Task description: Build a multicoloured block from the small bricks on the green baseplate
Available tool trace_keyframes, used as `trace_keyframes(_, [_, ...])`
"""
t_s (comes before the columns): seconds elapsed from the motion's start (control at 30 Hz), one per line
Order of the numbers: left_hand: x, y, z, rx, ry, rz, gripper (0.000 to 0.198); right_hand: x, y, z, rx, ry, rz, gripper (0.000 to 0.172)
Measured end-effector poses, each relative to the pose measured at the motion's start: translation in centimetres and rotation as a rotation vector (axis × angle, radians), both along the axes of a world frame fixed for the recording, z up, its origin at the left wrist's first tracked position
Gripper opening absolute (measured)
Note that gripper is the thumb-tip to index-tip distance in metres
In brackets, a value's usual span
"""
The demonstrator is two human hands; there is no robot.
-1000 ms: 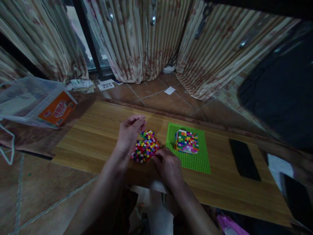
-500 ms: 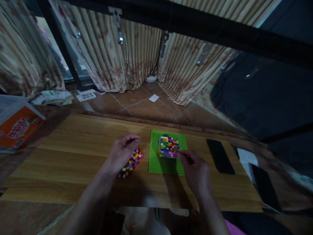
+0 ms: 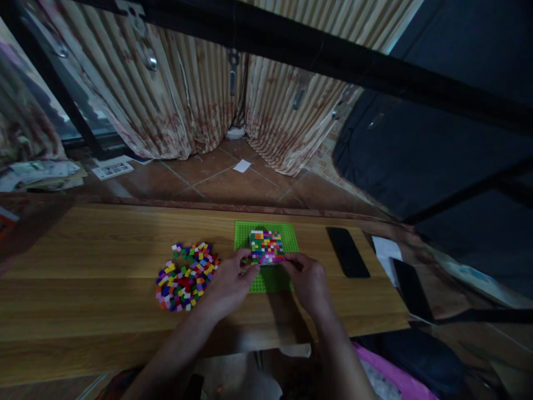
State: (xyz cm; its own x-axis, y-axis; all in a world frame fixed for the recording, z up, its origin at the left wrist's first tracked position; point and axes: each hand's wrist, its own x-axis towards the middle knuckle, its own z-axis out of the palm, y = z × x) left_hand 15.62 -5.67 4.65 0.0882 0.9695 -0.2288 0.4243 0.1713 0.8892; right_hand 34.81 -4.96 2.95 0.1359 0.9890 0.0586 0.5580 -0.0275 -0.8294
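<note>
A block of small multicoloured toy bricks [image 3: 267,243] stands on a green studded baseplate [image 3: 272,280]. At its front left corner is my left hand [image 3: 231,283], thumb and forefinger curled together by the bricks; anything between the fingertips is too small to make out. My right hand [image 3: 306,278] has its fingertips closed at the block's front right corner, touching it. Loose toy bricks [image 3: 187,280] of many colours lie in a heap on the table, left of my left forearm.
The wooden table [image 3: 104,250] carries a black phone-like slab [image 3: 347,251] right of the baseplate. Beyond the right end lie white paper [image 3: 386,253] and another dark flat slab [image 3: 411,286]. Curtains [image 3: 166,100] hang behind, with papers [image 3: 41,173] on the tiled floor.
My left hand has moved right, from the loose bricks to the block's front left corner. My right hand stays at the front right corner. The camera view has turned right.
</note>
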Motion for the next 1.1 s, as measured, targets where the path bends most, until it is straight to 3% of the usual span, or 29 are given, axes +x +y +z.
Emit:
trace_keyframes(0.13, [0.3,-0.2,0.6,-0.031,0.062,-0.018,0.042,0.0,0.1,-0.5,-0.029,0.112,-0.056,0.022])
trace_keyframes(0.27, [0.1,-0.1,0.2,-0.013,0.044,-0.034,0.043,-0.2,0.3,-0.7,-0.017,0.162,-0.092,0.028])
trace_keyframes(0.47, [0.1,0.0,-0.6,0.012,0.059,-0.045,0.043,-0.1,0.1,-0.6,0.009,0.058,-0.081,0.029])
trace_keyframes(0.83, [0.4,-0.2,-0.1,0.030,0.064,-0.014,0.038,0.0,-0.3,-0.2,0.005,-0.102,-0.044,0.035])
trace_keyframes(1.1, [0.4,-0.3,0.3,-0.005,0.058,-0.014,0.039,-0.1,-0.1,-0.3,0.006,-0.050,-0.089,0.034])
